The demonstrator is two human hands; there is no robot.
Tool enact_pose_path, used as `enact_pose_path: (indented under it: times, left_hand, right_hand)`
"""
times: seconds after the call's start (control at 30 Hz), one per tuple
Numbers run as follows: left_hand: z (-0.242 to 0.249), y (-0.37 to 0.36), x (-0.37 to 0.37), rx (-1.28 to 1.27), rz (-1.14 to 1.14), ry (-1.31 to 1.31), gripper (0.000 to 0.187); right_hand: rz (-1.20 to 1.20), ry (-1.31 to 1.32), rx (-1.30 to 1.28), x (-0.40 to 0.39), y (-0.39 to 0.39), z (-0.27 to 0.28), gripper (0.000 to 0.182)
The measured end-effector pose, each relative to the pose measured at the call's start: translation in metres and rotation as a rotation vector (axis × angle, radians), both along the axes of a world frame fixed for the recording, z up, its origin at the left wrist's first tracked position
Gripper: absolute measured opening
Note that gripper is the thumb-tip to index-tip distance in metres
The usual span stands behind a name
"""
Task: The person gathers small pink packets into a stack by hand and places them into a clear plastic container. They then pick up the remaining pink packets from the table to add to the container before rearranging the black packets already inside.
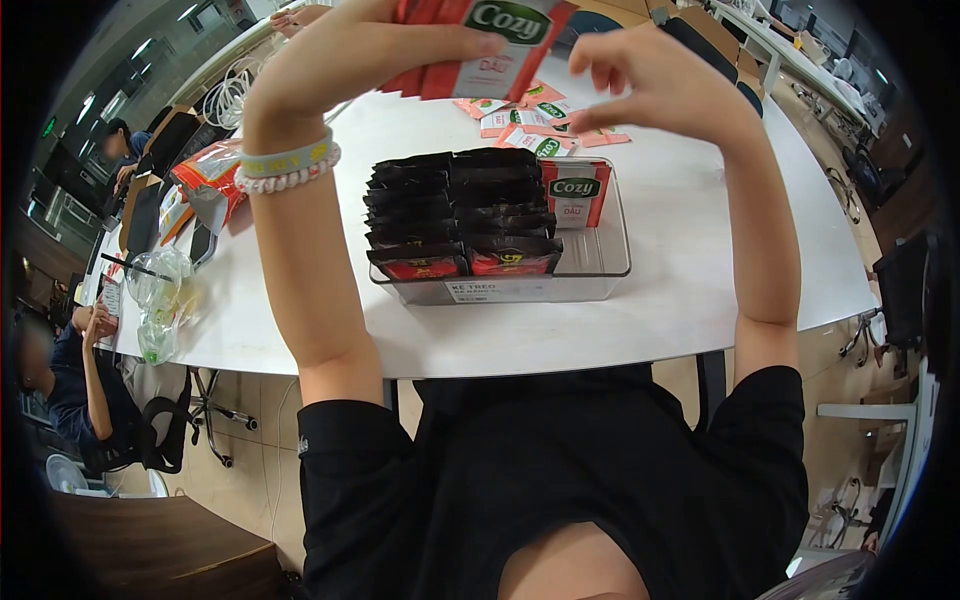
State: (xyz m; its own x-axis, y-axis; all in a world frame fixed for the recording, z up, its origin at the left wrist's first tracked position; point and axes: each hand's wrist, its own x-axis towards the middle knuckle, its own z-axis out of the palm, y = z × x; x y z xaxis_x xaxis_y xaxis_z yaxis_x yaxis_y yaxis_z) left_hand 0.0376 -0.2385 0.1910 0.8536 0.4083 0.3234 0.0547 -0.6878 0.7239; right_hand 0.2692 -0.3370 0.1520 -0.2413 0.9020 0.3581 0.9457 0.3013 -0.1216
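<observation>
My left hand (345, 50), raised at the top of the view, is closed around a fanned stack of red and white Cozy tea packets (490, 72). Its thumb presses on the front packet. Just to the right, my right hand (665, 85) is held with curved fingers apart and nothing visible between them. Below both hands stands a clear plastic bin (600, 262). Two rows of black and red sachets (455, 205) fill its left and middle. One upright Cozy tea packet (577, 195) shows at its back right. More Cozy packets (540, 125) lie scattered behind the bin.
The bin stands on a white table (690, 260) with a curved front edge. At the left are a clear plastic cup with a straw (158, 300), a red bag (212, 178) and a coiled white cable (230, 95). Another person (90, 390) sits at the left.
</observation>
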Motion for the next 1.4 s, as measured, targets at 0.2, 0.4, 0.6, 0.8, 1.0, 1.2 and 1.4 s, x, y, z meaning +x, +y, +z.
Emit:
enact_pose_path:
  times: [0.2, 0.4, 0.6, 0.8, 1.0, 1.2, 1.4]
  left_hand:
    - [0.002, -0.007, 0.026, 0.164, -0.027, 0.257, 0.027]
    - [-0.012, 0.001, 0.036, 0.112, -0.097, 0.196, 0.027]
    - [-0.001, -0.003, 0.025, -0.007, 0.058, 0.287, 0.028]
    - [0.000, 0.002, -0.006, -0.117, -0.046, -0.096, 0.038]
    - [-0.004, 0.001, -0.009, -0.189, -0.180, -0.266, 0.033]
    - [-0.001, 0.013, -0.013, -0.177, -0.168, -0.186, 0.038]
    - [-0.002, 0.011, -0.012, -0.206, -0.148, -0.220, 0.038]
  right_hand:
    - [0.256, 0.222, 0.232, -0.015, -0.018, 0.022, 0.055]
    - [0.257, 0.323, 0.212, -0.004, -0.012, 0.021, 0.041]
    - [0.022, 0.207, 0.126, -0.005, -0.030, 0.032, 0.033]
    - [0.126, -0.108, -0.114, 0.010, -0.026, 0.015, 0.027]
    - [0.132, -0.120, 0.019, -0.002, -0.001, -0.021, 0.021]
    - [0.045, -0.154, -0.080, -0.015, -0.002, -0.007, 0.021]
    - [0.068, -0.239, -0.090, -0.012, 0.005, -0.033, 0.031]
